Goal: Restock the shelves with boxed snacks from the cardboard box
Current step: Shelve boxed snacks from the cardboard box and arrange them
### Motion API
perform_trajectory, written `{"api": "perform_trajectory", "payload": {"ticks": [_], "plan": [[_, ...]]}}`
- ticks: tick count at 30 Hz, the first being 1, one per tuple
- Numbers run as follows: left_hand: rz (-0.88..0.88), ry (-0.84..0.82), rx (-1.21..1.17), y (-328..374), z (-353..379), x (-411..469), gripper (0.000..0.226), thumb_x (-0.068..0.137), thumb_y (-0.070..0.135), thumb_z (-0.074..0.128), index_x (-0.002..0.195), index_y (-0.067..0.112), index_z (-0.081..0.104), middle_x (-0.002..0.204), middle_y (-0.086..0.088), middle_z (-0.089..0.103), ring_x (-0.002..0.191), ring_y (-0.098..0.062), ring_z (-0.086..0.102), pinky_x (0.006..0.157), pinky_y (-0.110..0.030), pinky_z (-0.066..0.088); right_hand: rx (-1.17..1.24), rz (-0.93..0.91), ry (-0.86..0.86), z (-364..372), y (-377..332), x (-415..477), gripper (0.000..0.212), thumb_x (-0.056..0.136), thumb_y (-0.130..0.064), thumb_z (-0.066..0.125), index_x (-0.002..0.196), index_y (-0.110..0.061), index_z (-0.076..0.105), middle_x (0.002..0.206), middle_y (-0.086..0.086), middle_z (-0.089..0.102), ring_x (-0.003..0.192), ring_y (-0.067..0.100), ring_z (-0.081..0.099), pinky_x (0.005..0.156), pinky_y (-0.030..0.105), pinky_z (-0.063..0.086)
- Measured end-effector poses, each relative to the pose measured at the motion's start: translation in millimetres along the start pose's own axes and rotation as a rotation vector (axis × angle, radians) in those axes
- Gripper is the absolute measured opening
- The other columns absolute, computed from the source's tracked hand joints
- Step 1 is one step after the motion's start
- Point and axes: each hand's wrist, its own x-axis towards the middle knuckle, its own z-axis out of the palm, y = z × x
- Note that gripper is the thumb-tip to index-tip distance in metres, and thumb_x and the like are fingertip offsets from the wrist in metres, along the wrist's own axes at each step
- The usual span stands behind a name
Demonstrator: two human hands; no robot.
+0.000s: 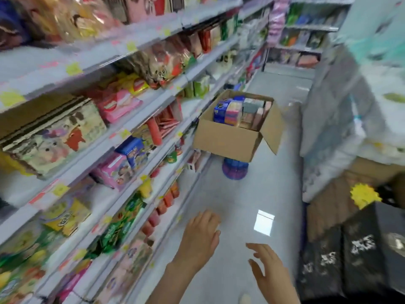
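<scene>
Matt brown corrugated card forms the cardboard box (228, 141) at two o'clock. The floor (241, 194) is smooth and glossy, reflecting a light. At eleven o'clock the snack packets (166, 62) are shiny plastic film.

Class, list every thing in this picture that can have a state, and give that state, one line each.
cardboard box: open, flaps out, resting on a blue stool
boxed snacks: standing packed inside the box
left hand: open, empty
right hand: open, empty
shelves: stocked with packets and boxes
</scene>
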Motion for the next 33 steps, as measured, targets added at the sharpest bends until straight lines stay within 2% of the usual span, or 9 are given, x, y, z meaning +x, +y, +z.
{"api": "perform_trajectory", "payload": {"ticks": [2, 6, 9, 11, 15, 18, 24, 28, 33], "plan": [[-0.005, -0.007, -0.018, 9.6, 11.0, 39.7, 0.020, 0.080, 0.031, 0.043, 0.094, 0.025, 0.056, 0.092, 0.009, 0.055, 0.080, -0.010, 0.054, 0.069, -0.020, 0.043, -0.008, 0.006, 0.013, -23.3, 21.6, 30.0, 0.081, 0.085, -0.012, 0.065, 0.104, -0.080, 0.025, 0.108, -0.032, 0.050, 0.099, -0.015, 0.048, 0.076, 0.014, 0.047], [-0.049, 0.006, -0.072, 14.2, 28.7, 101.3, 0.019, 0.077, 0.030, 0.044, 0.097, 0.029, 0.047, 0.093, 0.009, 0.056, 0.086, -0.007, 0.047, 0.072, -0.023, 0.035, -0.029, -0.038, 0.009, -67.2, 44.6, 100.7, 0.067, 0.087, -0.014, 0.062, 0.105, -0.073, 0.034, 0.106, -0.031, 0.051, 0.098, -0.010, 0.051, 0.078, 0.016, 0.048], [-0.093, 0.025, -0.057, 2.3, 40.6, 133.9, 0.019, 0.078, 0.030, 0.043, 0.097, 0.031, 0.046, 0.094, 0.010, 0.056, 0.088, -0.005, 0.046, 0.073, -0.021, 0.032, -0.032, -0.059, -0.025, -85.3, 45.8, 162.4, 0.044, 0.090, -0.016, 0.059, 0.104, -0.056, 0.044, 0.107, -0.029, 0.050, 0.091, -0.009, 0.054, 0.083, 0.018, 0.048], [-0.127, 0.048, -0.070, -10.0, 48.0, 158.0, 0.019, 0.078, 0.031, 0.044, 0.097, 0.032, 0.046, 0.095, 0.014, 0.051, 0.086, -0.003, 0.046, 0.072, -0.021, 0.034, -0.037, -0.080, -0.050, -89.0, 46.4, 207.2, 0.033, 0.091, -0.016, 0.057, 0.112, -0.040, 0.053, 0.108, -0.024, 0.050, 0.094, 0.001, 0.057, 0.085, 0.023, 0.049], [-0.186, 0.051, -0.051, -44.0, 65.1, 217.5, 0.019, 0.078, 0.033, 0.042, 0.097, 0.034, 0.046, 0.097, 0.019, 0.043, 0.084, 0.000, 0.045, 0.071, -0.021, 0.035, -0.057, -0.151, -0.118, -88.6, 45.1, 306.0, 0.030, 0.091, -0.013, 0.053, 0.118, -0.026, 0.055, 0.112, -0.010, 0.054, 0.099, 0.013, 0.058, 0.083, 0.028, 0.048], [-0.221, 0.046, -0.032, -78.4, 81.1, 271.0, 0.017, 0.079, 0.032, 0.042, 0.096, 0.032, 0.048, 0.097, 0.018, 0.044, 0.086, -0.001, 0.045, 0.072, -0.020, 0.035, -0.094, -0.188, -0.175, -87.7, 37.2, 385.0, 0.029, 0.093, -0.015, 0.049, 0.120, -0.023, 0.053, 0.116, -0.006, 0.053, 0.103, 0.016, 0.056, 0.081, 0.031, 0.048], [-0.190, -0.004, 0.035, -128.4, 108.0, 406.1, 0.018, 0.078, 0.031, 0.041, 0.087, 0.026, 0.056, 0.088, 0.009, 0.054, 0.078, -0.007, 0.048, 0.064, -0.022, 0.035, -0.089, -0.174, -0.224, -104.6, 31.7, 515.9, 0.035, 0.089, -0.009, 0.051, 0.121, -0.023, 0.056, 0.114, -0.004, 0.055, 0.098, 0.018, 0.058, 0.078, 0.024, 0.042], [-0.120, -0.024, 0.026, -141.1, 118.4, 487.7, 0.016, 0.080, 0.029, 0.041, 0.086, 0.025, 0.055, 0.085, 0.008, 0.052, 0.074, -0.009, 0.049, 0.065, -0.023, 0.031, -0.095, -0.086, -0.237, -120.1, 52.7, 566.9, 0.034, 0.088, -0.009, 0.053, 0.119, -0.022, 0.058, 0.112, -0.001, 0.057, 0.098, 0.022, 0.061, 0.078, 0.034, 0.049], [-0.177, -0.141, 0.016, -157.2, 147.3, 573.4, 0.022, 0.076, 0.030, 0.040, 0.085, 0.026, 0.059, 0.086, 0.010, 0.055, 0.074, -0.009, 0.056, 0.062, -0.020, 0.042, -0.136, -0.061, -0.289, -130.5, 86.9, 645.8, 0.033, 0.087, -0.008, 0.053, 0.115, -0.023, 0.060, 0.107, -0.005, 0.058, 0.092, 0.017, 0.060, 0.074, 0.028, 0.047]]}}
